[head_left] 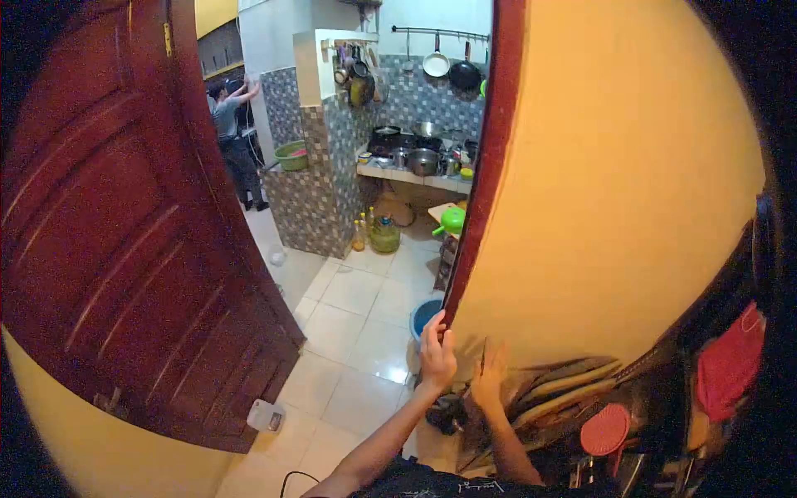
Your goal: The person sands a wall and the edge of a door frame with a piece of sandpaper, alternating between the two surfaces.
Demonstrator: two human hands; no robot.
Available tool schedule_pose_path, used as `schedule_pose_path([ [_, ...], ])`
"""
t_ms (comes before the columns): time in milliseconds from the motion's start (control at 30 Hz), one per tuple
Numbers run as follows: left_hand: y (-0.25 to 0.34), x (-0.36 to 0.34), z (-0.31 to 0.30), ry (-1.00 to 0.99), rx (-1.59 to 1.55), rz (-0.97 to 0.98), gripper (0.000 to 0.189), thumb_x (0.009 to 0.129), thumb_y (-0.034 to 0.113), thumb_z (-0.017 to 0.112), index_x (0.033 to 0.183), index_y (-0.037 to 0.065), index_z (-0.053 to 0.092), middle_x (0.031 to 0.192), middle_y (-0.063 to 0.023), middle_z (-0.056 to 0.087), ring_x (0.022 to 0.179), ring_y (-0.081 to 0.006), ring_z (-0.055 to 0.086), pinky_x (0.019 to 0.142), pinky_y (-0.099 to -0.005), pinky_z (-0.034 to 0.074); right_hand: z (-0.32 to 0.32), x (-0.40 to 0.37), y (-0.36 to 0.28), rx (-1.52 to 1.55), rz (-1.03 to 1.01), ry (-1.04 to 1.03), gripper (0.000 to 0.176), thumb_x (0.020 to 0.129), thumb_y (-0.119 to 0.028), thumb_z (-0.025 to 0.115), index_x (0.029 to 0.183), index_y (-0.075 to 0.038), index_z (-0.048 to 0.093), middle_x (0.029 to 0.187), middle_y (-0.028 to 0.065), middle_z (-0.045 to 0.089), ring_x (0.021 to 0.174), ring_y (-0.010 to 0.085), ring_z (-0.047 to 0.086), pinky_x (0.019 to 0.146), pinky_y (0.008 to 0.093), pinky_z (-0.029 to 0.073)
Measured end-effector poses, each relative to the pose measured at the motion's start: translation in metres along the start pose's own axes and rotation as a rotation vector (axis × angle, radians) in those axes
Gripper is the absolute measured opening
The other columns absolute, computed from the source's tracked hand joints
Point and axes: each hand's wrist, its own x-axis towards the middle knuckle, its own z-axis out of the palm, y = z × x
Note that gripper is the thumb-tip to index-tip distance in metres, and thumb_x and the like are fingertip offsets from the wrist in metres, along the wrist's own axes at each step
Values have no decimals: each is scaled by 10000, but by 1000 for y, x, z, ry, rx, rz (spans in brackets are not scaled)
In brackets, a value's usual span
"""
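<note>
My left hand (pixel 437 355) is raised at the lower end of the dark red door frame (pixel 490 166), its fingers bent around or against the frame's edge; whether it grips the frame is hard to tell. Just right of it, my right hand (pixel 490 373) lies with fingers stretched out against or close to the yellow wall (pixel 614 166). Nothing shows in the right hand. A blue basin (pixel 426 315) stands on the floor behind the left hand, partly hidden by the frame.
An open red door (pixel 124 224) fills the left, with a clear plastic container (pixel 266 416) at its foot. Beyond are a tiled counter, pots, hanging pans (pixel 436 64) and a person (pixel 232 133). A red stool (pixel 605 429) and long wooden pieces are lower right.
</note>
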Motion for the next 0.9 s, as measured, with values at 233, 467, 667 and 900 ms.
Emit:
schedule_pose_path([
  [233,-76,-122,-5,-680,-95,-700,434,1018,336,557,1326,30,557,1214,-156,661,1041,-289,670,920,-420,499,-7,-111,16,1202,387,-209,650,1076,-464,343,1569,-47,265,1570,149,328,1423,305,318,1181,414,223],
  [467,-55,-170,8,-689,-402,-944,448,1003,346,620,1317,32,563,1183,-98,664,1034,-208,659,885,-343,528,41,-144,64,1953,-32,-138,643,1053,-484,413,1497,-22,362,1407,93,499,1263,218,482,1079,353,358],
  [667,-62,-144,-3,-763,-356,-570,302,966,251,695,1158,33,610,1046,-37,663,957,-123,632,814,-289,525,-75,-126,35,1641,489,-214,405,989,-208,571,1308,41,592,1242,86,649,1128,161,596,998,317,451],
  [900,-30,-85,-41,-1356,-271,-385,299,948,280,709,1157,70,671,1018,0,679,888,-113,601,791,-289,493,-98,-113,54,857,310,-815,312,948,-230,665,1121,26,704,989,15,721,870,115,621,794,296,494],
])
